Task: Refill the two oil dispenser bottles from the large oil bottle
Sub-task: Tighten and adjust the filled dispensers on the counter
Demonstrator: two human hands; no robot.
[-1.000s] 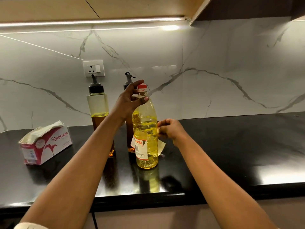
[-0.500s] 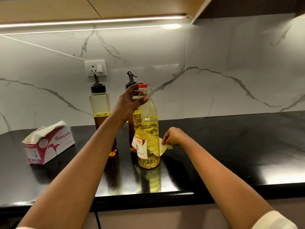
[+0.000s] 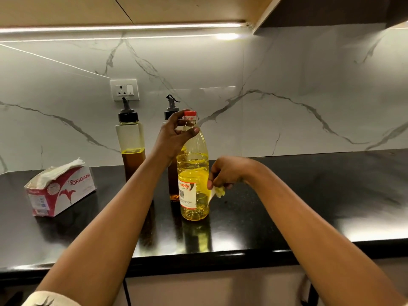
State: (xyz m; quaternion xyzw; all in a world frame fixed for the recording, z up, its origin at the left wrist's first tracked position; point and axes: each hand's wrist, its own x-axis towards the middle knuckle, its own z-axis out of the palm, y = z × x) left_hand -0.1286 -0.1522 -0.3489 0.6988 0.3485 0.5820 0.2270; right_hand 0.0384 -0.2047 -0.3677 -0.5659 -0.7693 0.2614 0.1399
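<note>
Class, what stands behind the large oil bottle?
A dispenser bottle: its black spout and dark oil at the base show. The large oil bottle and the left hand cover its middle, hiding its fill level.

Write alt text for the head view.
Left hand grips the top of the capped oil bottle on a black counter; right hand pinches a paper scrap beside it. Two dispensers stand behind, a tissue box to the left.

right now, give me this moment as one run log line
left hand: grips large oil bottle at neck, red cap on | right hand: pinches paper scrap beside it | dispenser bottles: tops on, behind
</note>
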